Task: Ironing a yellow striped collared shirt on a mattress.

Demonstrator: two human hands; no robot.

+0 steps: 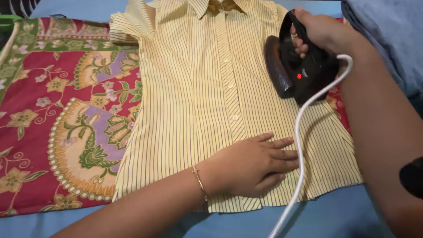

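Black iron (299, 72) tilting on edge over yellow striped shirt (198, 101), red lamp glowing on its side; right hand (324, 31) clamping fingers around iron's handle; white cord (299, 145) trailing from iron's rear, passing just beside left hand (255, 165); left hand lying flat, fingers together, palm pressing shirt's lower front, below iron; thin gold bangle (200, 183) sitting at left wrist; shirt spreading buttoned over red floral cloth (57, 119), cloth extending beyond left hand's outer side; blue surface (335, 216) showing nearest to both forearms.

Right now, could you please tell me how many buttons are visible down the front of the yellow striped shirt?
3: one button mid-chest, one below it, one above the left hand. More may be hidden near the collar or under that hand.
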